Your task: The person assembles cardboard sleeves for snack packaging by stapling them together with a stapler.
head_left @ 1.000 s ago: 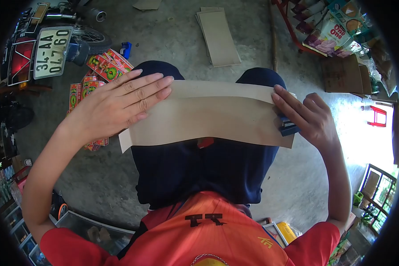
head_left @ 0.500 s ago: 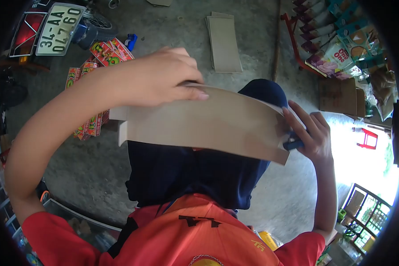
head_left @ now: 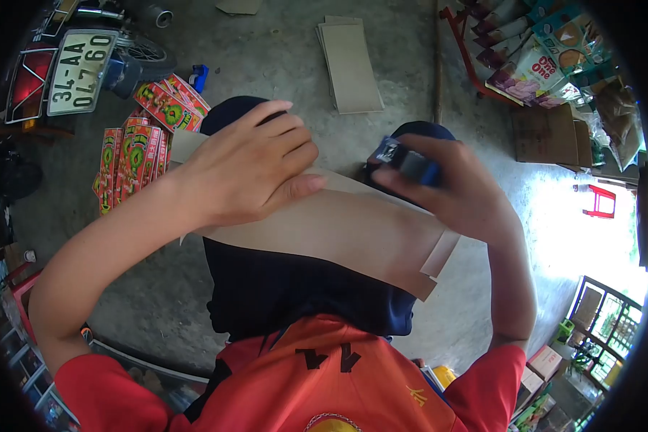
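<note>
A long tan piece of cardboard [head_left: 324, 227], its end flaps bent, lies slanted across my lap. My left hand [head_left: 255, 169] rests over its far left part, thumb stretched along the surface and fingers past the far edge, holding it. Above the far right edge, my right hand [head_left: 461, 183] is closed round a small dark blue tool that looks like a stapler [head_left: 414, 165]; motion blurs it. That tool appears apart from the cardboard. A folded flap [head_left: 439, 252] shows at the right end.
Flat cardboard sheets [head_left: 351, 65] lie stacked on the concrete floor ahead. Red printed packets [head_left: 140, 151] are piled at the left, near a blue object [head_left: 199, 78] and a motorbike [head_left: 83, 72]. Snack bags [head_left: 536, 68] and a cardboard box [head_left: 551, 137] stand at the right.
The cardboard has come down onto my lap, its right end tilting nearer my body. My right hand has left that end and moved forward and left with the stapler. My left hand has shifted slightly.
</note>
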The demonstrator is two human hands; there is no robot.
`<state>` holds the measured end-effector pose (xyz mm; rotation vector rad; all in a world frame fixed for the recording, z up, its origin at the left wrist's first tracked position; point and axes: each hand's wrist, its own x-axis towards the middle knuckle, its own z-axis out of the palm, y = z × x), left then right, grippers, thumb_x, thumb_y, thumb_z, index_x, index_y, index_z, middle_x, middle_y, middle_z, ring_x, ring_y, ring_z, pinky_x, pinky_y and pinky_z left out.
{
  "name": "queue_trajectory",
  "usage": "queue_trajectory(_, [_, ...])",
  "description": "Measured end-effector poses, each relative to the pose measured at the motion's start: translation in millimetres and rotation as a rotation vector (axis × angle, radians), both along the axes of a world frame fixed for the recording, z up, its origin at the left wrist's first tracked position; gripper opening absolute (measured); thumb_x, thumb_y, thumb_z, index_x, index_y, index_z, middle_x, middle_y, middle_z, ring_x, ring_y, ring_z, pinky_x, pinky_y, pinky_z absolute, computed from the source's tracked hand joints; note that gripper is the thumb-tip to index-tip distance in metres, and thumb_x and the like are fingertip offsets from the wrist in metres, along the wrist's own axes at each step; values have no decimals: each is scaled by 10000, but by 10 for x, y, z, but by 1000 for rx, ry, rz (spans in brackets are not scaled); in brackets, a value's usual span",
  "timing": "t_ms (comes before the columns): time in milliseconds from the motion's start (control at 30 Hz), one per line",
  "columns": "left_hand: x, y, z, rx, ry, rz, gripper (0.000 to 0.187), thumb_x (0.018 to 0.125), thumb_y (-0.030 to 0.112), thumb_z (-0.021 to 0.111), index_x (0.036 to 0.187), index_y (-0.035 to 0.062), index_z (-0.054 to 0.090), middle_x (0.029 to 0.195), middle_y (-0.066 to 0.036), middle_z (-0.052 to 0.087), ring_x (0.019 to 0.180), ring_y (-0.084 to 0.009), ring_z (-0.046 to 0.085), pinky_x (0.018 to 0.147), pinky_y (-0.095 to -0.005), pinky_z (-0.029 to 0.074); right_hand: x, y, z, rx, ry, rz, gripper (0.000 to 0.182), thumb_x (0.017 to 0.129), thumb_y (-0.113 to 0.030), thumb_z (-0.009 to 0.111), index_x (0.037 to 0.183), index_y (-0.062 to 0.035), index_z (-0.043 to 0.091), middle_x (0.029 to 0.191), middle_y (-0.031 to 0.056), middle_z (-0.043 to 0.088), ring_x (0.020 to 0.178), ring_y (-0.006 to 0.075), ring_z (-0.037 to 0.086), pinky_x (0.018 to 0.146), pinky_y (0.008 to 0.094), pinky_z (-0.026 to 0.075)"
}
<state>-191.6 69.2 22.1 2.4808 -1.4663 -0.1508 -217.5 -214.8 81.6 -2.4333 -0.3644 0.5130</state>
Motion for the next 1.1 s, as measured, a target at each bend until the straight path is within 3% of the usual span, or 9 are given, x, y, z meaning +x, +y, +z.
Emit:
queue_trajectory(167, [-22, 122, -6, -45, -30, -10, 493, 1036, 491, 528, 1005, 5, 612, 1064, -119, 618, 1152, -300, 582, 1187, -498, 361, 72, 159, 63, -67, 231, 111, 506, 941, -483, 732, 1131, -15, 753, 707, 162, 665, 664, 307, 653, 654, 431, 476])
queue_trajectory(367, [-9, 183, 10, -131, -6, -6, 453, 962, 464, 670, 1016, 19, 609, 1076, -112, 627, 1126, -305, 601, 1159, -487, 397, 59, 230, 93, -22, 387, 120, 491, 884, -410, 828, 1157, -15, 729, 816, 120, 705, 714, 205, 649, 673, 354, 489])
queue_trajectory(500, [-10, 161, 23, -213, 19, 18, 436, 931, 437, 720, 992, 17, 624, 1007, -118, 640, 1077, -315, 629, 1151, -491, 413, -65, 265, -86, 84, 202, 109, 370, 898, -342, 809, 1007, 1, 724, 767, 159, 689, 690, 312, 657, 662, 416, 486])
queue_trajectory(600, [29, 167, 77, -258, 71, 55, 380, 905, 395, 763, 949, 33, 656, 880, -114, 669, 974, -311, 666, 1019, -466, 491, -64, 253, -146, 151, 133, 60, 354, 875, -315, 826, 967, 6, 709, 789, 159, 700, 698, 311, 655, 678, 404, 498])
queue_trajectory(700, [73, 182, 325, -136, 155, 171, 324, 886, 359, 798, 913, 52, 696, 720, -105, 661, 763, -289, 679, 755, -411, 525, 8, 296, 3, 129, 137, 12, 351, 858, -301, 840, 972, 8, 718, 789, 158, 702, 707, 284, 666, 694, 388, 511])
queue_trajectory(800, [95, 198, 515, -237, 196, 243, 263, 906, 324, 790, 929, 70, 725, 626, -104, 631, 592, -269, 634, 568, -381, 449, 128, 221, 182, 88, 76, 39, 351, 848, -296, 853, 972, 8, 726, 781, 149, 698, 711, 249, 672, 700, 376, 518])
queue_trajectory(900, [200, 272, 584, -336, 187, 138, 226, 945, 278, 754, 944, 53, 738, 592, -117, 606, 517, -268, 605, 520, -364, 436, 266, 89, 354, 47, 36, 86, 352, 841, -283, 872, 973, 10, 727, 776, 115, 699, 719, 201, 670, 704, 361, 518])
queue_trajectory(1000, [283, 331, 859, -169, 396, 222, 186, 967, 230, 721, 956, 45, 738, 608, -125, 618, 540, -278, 626, 536, -376, 451, 327, -28, 392, 25, -117, 148, 314, 847, -247, 870, 974, 3, 729, 771, 94, 698, 649, 168, 663, 622, 332, 524])
queue_trajectory(1100, [347, 356, 836, -244, 187, 111, 175, 974, 211, 706, 957, 39, 737, 627, -131, 634, 564, -290, 646, 544, -374, 463, 354, -79, 414, 34, -123, 93, 269, 848, -208, 864, 967, -9, 728, 734, 74, 688, 556, 159, 658, 511, 305, 510])
